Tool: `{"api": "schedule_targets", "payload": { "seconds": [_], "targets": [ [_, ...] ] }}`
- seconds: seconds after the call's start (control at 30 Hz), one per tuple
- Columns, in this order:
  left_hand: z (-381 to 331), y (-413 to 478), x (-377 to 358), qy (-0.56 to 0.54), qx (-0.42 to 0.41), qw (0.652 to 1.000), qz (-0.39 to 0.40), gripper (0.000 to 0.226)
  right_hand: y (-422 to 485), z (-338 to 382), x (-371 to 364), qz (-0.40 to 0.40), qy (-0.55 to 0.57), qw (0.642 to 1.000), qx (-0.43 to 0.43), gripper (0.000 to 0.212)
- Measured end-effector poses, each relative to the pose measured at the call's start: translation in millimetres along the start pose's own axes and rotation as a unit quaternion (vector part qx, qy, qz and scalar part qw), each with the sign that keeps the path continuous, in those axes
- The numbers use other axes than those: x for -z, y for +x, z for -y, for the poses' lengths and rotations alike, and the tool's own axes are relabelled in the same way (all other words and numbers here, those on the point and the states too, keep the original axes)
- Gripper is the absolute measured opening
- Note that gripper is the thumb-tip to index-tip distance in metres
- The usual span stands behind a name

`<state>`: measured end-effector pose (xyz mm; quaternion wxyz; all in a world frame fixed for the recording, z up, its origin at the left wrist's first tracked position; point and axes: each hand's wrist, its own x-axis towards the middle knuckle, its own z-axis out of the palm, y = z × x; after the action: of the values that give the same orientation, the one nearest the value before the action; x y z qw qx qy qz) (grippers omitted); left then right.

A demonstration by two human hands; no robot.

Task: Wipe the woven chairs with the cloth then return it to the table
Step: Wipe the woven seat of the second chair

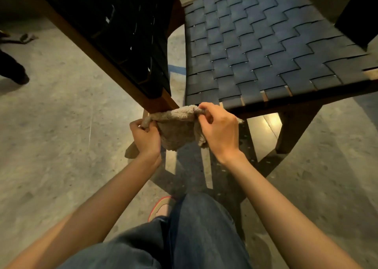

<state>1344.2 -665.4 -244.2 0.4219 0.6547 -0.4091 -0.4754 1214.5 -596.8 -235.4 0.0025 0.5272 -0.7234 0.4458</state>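
— Speckled grey concrete floor (61, 146) runs under us, rough and mottled, with a short blue mark (176, 67) in the gap between two chairs. What are we holding?

— The cloth (177, 127), a beige, nubbly rag. It hangs bunched and sagging in the air between our hands, just in front of the chairs' near corners. Whether it brushes the wooden corner on our left, we cannot tell.

— And each grip?

— Our left grip (146, 135) is curled round one twisted end. Our right grip (219, 129) pinches the other end between thumb and fingers, and a frayed tip pokes out past it.

— The chairs?

— On our right, the woven seat (266, 50) is made of flat dark straps interlaced like basketwork over a brown wooden frame, with pale wood showing at the front edge. On our left, the second chair (122, 33) has the same straps, nearly black in shadow, along a slanting wooden rail (92, 50).

— What can't we make out?

— Both chairs are cut off at the top. A dark block (358, 13) covers the seat's far right corner, and we cannot name it. Someone's dark trouser leg (12, 68) is cropped at the left edge. Our jeans (194, 228) hide the floor below us, with a sandal (161, 207) peeking out.

— Room to move?

— Only a narrow gap between the chairs, but open floor to our left.
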Motion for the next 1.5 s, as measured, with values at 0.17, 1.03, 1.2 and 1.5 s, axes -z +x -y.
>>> {"api": "schedule_targets", "payload": {
  "seconds": [0.17,1.03,1.2,1.5],
  "targets": [
    [-23.3,10.5,18.6,-0.129,-0.034,0.991,-0.011,0.024,27.4,42.6,-19.3,0.006,0.103,0.993,-0.05,0.021],
    [-288.4,10.3,138.0,-0.341,-0.284,0.895,-0.038,0.027,176.4,294.2,39.8,0.0,0.356,0.932,0.066,0.028],
    [-277.0,11.2,133.9,-0.284,-0.315,0.903,-0.065,0.027,163.0,275.5,17.7,0.034,0.259,0.953,0.153,0.04],
    [-153.7,19.3,93.0,-0.167,-0.261,0.951,-0.015,0.022,98.4,163.3,-10.3,0.039,0.183,0.97,0.157,0.032]
  ]
}}
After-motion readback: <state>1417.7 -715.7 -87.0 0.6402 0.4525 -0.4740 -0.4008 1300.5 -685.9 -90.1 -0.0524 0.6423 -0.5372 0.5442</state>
